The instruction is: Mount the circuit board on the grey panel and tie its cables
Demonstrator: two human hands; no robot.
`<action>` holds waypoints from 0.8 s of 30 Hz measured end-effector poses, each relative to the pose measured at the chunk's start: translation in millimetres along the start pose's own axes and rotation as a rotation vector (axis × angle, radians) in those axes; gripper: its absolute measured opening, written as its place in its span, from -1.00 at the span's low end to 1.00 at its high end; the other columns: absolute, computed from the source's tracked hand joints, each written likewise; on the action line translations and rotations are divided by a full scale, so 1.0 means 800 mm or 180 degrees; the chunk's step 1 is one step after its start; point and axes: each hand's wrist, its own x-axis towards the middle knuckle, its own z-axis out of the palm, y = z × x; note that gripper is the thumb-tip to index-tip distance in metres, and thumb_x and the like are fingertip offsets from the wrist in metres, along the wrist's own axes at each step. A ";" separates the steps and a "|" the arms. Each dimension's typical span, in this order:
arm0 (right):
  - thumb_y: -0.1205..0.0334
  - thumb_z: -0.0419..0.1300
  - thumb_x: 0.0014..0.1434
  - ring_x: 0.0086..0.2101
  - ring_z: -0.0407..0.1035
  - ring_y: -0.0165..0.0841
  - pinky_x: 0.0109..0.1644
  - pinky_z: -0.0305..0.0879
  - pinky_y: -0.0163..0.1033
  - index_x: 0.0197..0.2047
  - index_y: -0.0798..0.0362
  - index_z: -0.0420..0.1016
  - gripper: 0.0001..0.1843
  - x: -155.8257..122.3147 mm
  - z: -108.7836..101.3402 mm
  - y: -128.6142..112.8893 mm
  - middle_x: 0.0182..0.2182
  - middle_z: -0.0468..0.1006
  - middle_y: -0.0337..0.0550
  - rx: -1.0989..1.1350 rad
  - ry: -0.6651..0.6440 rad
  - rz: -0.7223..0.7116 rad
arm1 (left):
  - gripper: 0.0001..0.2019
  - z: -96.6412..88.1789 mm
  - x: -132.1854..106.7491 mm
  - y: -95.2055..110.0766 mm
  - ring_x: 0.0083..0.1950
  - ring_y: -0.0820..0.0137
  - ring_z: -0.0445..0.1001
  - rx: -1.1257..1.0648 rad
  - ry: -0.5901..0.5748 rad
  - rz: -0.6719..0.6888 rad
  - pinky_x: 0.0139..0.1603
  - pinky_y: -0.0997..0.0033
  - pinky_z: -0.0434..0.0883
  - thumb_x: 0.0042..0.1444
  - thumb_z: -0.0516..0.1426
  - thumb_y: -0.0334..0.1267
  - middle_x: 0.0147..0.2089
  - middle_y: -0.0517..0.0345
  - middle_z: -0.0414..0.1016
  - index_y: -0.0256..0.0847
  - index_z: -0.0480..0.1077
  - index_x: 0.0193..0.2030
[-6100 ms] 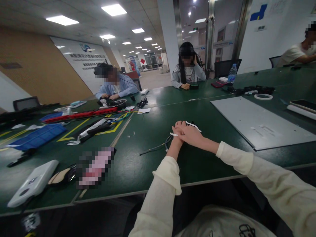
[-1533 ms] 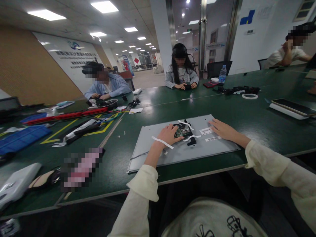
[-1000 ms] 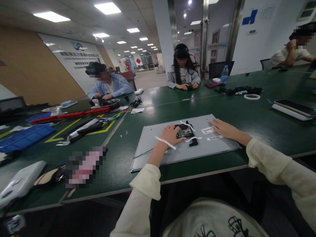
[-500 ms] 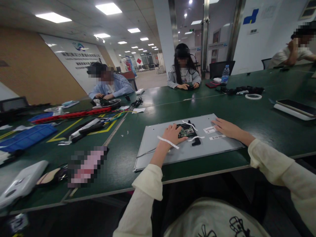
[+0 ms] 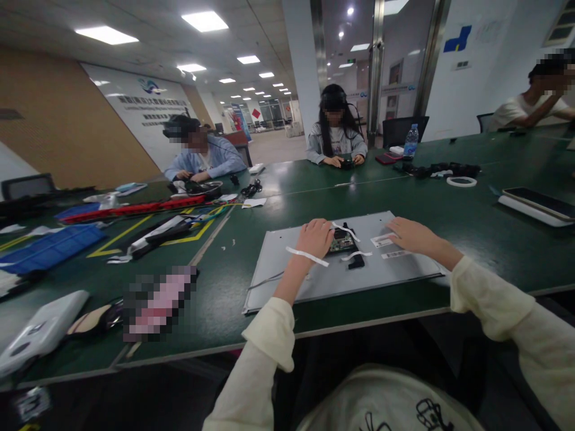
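Two bare hands at a grey panel (image 5: 335,278) that lies flat on the table (image 5: 227,284), just in from the table's near edge. The left hand (image 5: 314,238) arches over the panel near its middle, covering the left end of a circuit board (image 5: 342,242); its fingers are bent and close together, and whether they grip anything cannot be told. The right hand (image 5: 413,234) rests at the panel's right end by a printed label (image 5: 381,240), fingers extended, nothing seen held.

Possible faults: a thin cable (image 5: 265,280) runs over the panel's left end, and a white strip (image 5: 308,256) crosses the left wrist; lifting that hand carelessly might snag either and tug at the board. Uneven pressure from the right hand could also skid the panel.

Orientation: the panel's board-bearing face points upward. Its long axis runs left to right, roughly parallel to the table's near edge, with one long side toward the person.
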 end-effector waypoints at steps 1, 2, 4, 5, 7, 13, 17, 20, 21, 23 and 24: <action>0.09 -0.01 0.29 0.15 0.28 -0.05 0.23 0.21 0.05 0.17 0.11 0.44 -0.51 0.005 -0.009 -0.010 0.14 0.42 0.10 -0.0013 -0.0031 0.0033 | -0.64 0.000 0.007 0.002 0.25 0.24 0.25 -0.0063 0.0068 0.0042 0.22 0.20 0.21 0.37 -0.17 -0.18 0.19 -0.01 0.36 -0.15 0.31 0.15; 0.09 0.00 0.29 0.13 0.32 -0.07 0.21 0.25 0.01 0.16 0.10 0.45 -0.52 0.011 -0.017 -0.022 0.13 0.43 0.07 0.0026 -0.0043 0.0035 | -0.63 0.001 0.014 0.004 0.27 0.27 0.24 -0.0132 0.0082 0.0082 0.24 0.22 0.20 0.35 -0.16 -0.25 0.22 -0.01 0.36 -0.18 0.28 0.19; 0.11 -0.02 0.30 0.09 0.36 -0.11 0.18 0.28 -0.02 0.16 0.08 0.45 -0.53 0.024 -0.029 -0.046 0.12 0.46 0.03 0.0239 0.0031 -0.0093 | -0.57 0.007 0.030 0.010 0.29 0.28 0.25 -0.0275 -0.0008 0.0113 0.26 0.26 0.19 0.31 -0.16 -0.35 0.27 -0.05 0.32 -0.26 0.18 0.29; 0.12 -0.03 0.31 0.09 0.37 -0.13 0.19 0.28 -0.03 0.15 0.07 0.46 -0.55 0.030 -0.032 -0.058 0.11 0.47 0.00 0.0368 0.0094 -0.0202 | -0.54 0.013 0.038 0.013 0.29 0.28 0.27 -0.0334 -0.0119 0.0079 0.25 0.28 0.21 0.30 -0.16 -0.37 0.29 -0.08 0.31 -0.29 0.14 0.32; 0.16 -0.03 0.30 0.08 0.38 -0.16 0.19 0.27 -0.04 0.14 0.03 0.47 -0.57 0.039 -0.031 -0.078 0.09 0.49 -0.05 0.0540 0.0216 -0.0342 | -0.50 0.026 0.049 0.019 0.26 0.28 0.32 -0.0454 -0.0428 -0.0032 0.22 0.32 0.24 0.27 -0.15 -0.40 0.29 -0.12 0.32 -0.33 0.10 0.35; 0.17 -0.01 0.30 0.10 0.35 -0.15 0.21 0.25 -0.02 0.17 0.03 0.42 -0.56 0.037 -0.007 -0.106 0.13 0.45 -0.05 0.0868 0.0438 -0.0358 | -0.53 0.054 0.058 0.019 0.13 0.26 0.44 -0.0504 -0.0821 -0.0102 0.13 0.24 0.34 0.28 -0.15 -0.31 0.20 -0.05 0.43 -0.21 0.16 0.31; 0.07 -0.05 0.35 0.19 0.26 -0.20 0.29 0.16 0.00 0.32 0.00 0.24 -0.48 0.028 -0.002 -0.108 0.23 0.33 -0.04 0.1284 0.0280 -0.0667 | -0.57 0.061 0.060 0.013 0.15 0.24 0.42 -0.0515 -0.0763 -0.0042 0.17 0.20 0.31 0.29 -0.15 -0.27 0.20 -0.02 0.43 -0.19 0.27 0.24; -0.02 -0.06 0.35 0.21 0.24 -0.20 0.29 0.15 0.04 0.40 -0.04 0.07 -0.39 0.022 0.000 -0.107 0.27 0.27 -0.03 0.1465 0.0012 -0.0763 | -0.58 0.064 0.061 0.012 0.15 0.24 0.40 -0.0532 -0.0704 -0.0005 0.18 0.21 0.30 0.29 -0.14 -0.29 0.21 -0.03 0.42 -0.19 0.32 0.20; -0.04 -0.07 0.36 0.21 0.24 -0.19 0.28 0.15 0.05 0.42 -0.05 0.03 -0.37 0.020 0.000 -0.107 0.27 0.26 -0.02 0.1479 -0.0045 -0.0754 | -0.59 0.065 0.061 0.012 0.15 0.24 0.40 -0.0534 -0.0680 0.0005 0.18 0.20 0.30 0.29 -0.14 -0.29 0.21 -0.03 0.42 -0.19 0.33 0.19; -0.07 -0.09 0.36 0.21 0.23 -0.18 0.29 0.14 0.06 0.43 -0.04 -0.03 -0.34 0.016 0.001 -0.107 0.28 0.25 0.00 0.1464 -0.0102 -0.0739 | -0.59 0.067 0.060 0.011 0.16 0.24 0.40 -0.0530 -0.0626 0.0023 0.18 0.16 0.30 0.29 -0.15 -0.28 0.21 -0.02 0.42 -0.16 0.32 0.18; -0.08 -0.09 0.36 0.22 0.22 -0.18 0.29 0.13 0.06 0.44 -0.04 -0.04 -0.34 0.015 0.001 -0.108 0.29 0.24 0.01 0.1447 -0.0117 -0.0744 | -0.60 0.067 0.059 0.011 0.16 0.24 0.40 -0.0526 -0.0603 0.0030 0.17 0.14 0.31 0.29 -0.15 -0.28 0.20 -0.01 0.43 -0.14 0.32 0.18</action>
